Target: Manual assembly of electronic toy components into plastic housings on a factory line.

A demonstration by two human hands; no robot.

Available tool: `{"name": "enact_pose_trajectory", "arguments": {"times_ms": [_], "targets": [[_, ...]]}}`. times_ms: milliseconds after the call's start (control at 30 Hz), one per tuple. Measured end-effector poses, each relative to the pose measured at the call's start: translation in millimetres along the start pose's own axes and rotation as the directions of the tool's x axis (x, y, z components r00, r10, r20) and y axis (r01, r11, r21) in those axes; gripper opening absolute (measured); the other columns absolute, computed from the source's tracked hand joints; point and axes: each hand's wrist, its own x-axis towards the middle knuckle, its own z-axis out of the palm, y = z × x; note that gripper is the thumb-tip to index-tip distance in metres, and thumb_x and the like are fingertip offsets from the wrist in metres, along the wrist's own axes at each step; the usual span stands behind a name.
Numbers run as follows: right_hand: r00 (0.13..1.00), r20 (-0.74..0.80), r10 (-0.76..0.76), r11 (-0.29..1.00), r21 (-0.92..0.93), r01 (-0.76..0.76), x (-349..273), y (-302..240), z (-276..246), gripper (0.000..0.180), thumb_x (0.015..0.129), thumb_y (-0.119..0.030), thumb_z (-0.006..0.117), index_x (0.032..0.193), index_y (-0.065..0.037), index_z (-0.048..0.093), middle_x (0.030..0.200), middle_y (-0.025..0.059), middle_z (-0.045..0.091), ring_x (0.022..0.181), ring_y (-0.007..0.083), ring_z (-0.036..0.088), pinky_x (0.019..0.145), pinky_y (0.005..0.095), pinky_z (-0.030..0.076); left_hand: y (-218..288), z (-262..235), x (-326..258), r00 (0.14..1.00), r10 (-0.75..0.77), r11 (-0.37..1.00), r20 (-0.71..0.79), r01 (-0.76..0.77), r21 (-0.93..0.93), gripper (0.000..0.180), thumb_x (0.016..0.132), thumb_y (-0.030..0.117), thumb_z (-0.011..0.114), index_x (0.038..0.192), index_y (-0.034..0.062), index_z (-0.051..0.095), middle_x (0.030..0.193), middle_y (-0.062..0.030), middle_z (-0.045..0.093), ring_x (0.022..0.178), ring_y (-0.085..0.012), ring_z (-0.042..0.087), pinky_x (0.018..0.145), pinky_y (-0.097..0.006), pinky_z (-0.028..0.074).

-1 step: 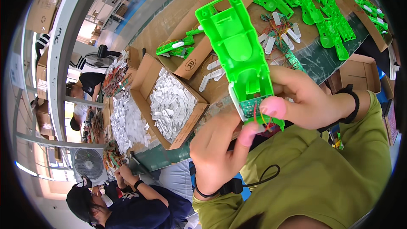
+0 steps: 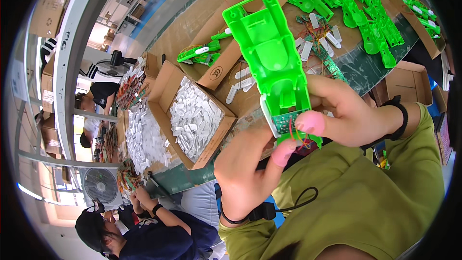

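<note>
Tabletop (image 2: pixel 202 24): brown, behind the green shell (image 2: pixel 269 53); box of white parts (image 2: pixel 192 115) left of it.
Right hand (image 2: pixel 351 110): clamped on shell.
Left hand (image 2: pixel 245 173): fingertip touching shell's circuit board (image 2: pixel 285 123).
Change: none.

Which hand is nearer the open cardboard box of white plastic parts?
Left. The left hand is just right of the cardboard box; the right hand is farther right, holding the green plastic shell.

the plastic shell (image 2: pixel 272 53) is bright green, its small circuit board (image 2: pixel 285 123) darker green with red and yellow wires. pink finger cots cover the thumb tips of the left hand (image 2: pixel 245 173) and right hand (image 2: pixel 351 113). the sleeves are olive, the wristband (image 2: pixel 402 115) black. the cardboard box (image 2: pixel 192 115) is brown and holds white parts.
</note>
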Motion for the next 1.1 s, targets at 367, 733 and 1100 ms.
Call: {"name": "enact_pose_trajectory", "arguments": {"times_ms": [367,733,1100], "targets": [[0.987,0.162,-0.020,0.952,-0.298,0.068,-3,-6,-6,0.036,0.083,-0.018,0.052,0.112,0.000,0.039,0.085,0.0107,0.057,0.071,0.0120,0.056,0.059,0.0254,0.047,-4,9,-2,0.958,-0.235,0.645,0.165,0.280,-0.711,0.033,0.076,0.012,0.057,0.104,-0.0044,0.048,0.100,-0.0090,0.046,0.085,-0.0133,0.050,0.067,-0.023,0.042],[0.958,0.281,-0.057,0.886,-0.429,0.178,-3,-5,-15,0.042,0.084,-0.025,0.045,0.118,-0.001,0.036,0.082,0.0129,0.055,0.049,0.0225,0.054,0.042,0.0300,0.039,-4,19,-5,0.958,-0.273,0.678,0.085,0.254,-0.690,0.030,0.075,0.009,0.055,0.101,-0.0047,0.049,0.100,-0.0088,0.047,0.089,-0.0153,0.047,0.077,-0.026,0.037],[0.975,0.176,-0.134,0.852,-0.483,0.204,-9,-8,-11,0.035,0.084,-0.018,0.044,0.114,-0.001,0.040,0.066,0.0097,0.055,0.043,0.0189,0.052,0.040,0.0280,0.038,-5,20,-3,0.946,-0.269,0.570,0.180,0.307,-0.762,0.036,0.077,0.014,0.057,0.106,-0.0051,0.047,0.104,-0.0098,0.047,0.091,-0.0167,0.049,0.077,-0.027,0.040]]}}
